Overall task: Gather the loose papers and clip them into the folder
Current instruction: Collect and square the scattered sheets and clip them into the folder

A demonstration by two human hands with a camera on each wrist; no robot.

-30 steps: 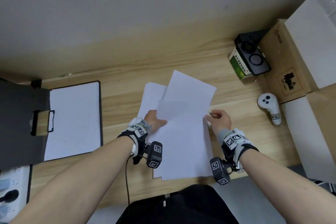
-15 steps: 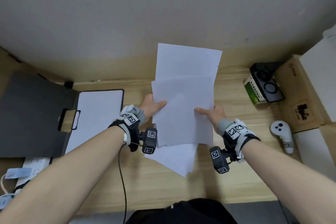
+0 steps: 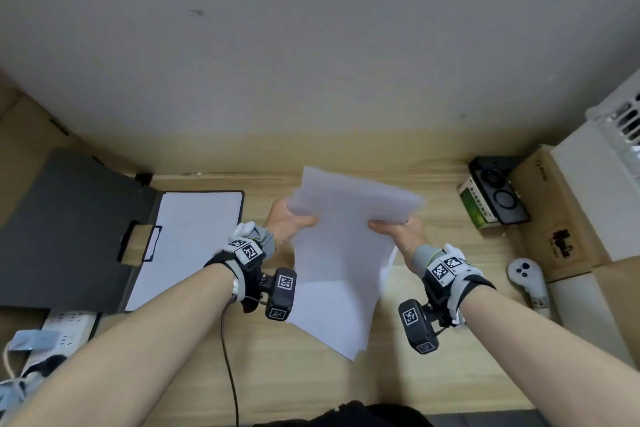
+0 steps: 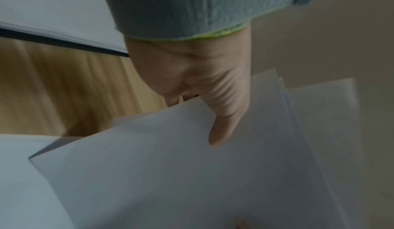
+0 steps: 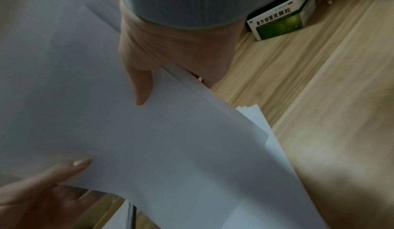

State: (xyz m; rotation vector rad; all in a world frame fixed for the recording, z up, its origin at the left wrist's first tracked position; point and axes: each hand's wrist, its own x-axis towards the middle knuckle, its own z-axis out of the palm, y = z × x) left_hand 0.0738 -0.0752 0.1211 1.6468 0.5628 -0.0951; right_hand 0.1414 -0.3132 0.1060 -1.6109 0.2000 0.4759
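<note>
Both hands hold the loose papers up off the wooden surface, the left hand pinching one side edge and the right hand the other. Each thumb lies on top; the fingers underneath are hidden by the sheets, which are fanned and uneven, with blurred far corners. The folder lies open at the left, a white sheet on its right half, its clip only partly clear. A green box sits at the right.
</note>
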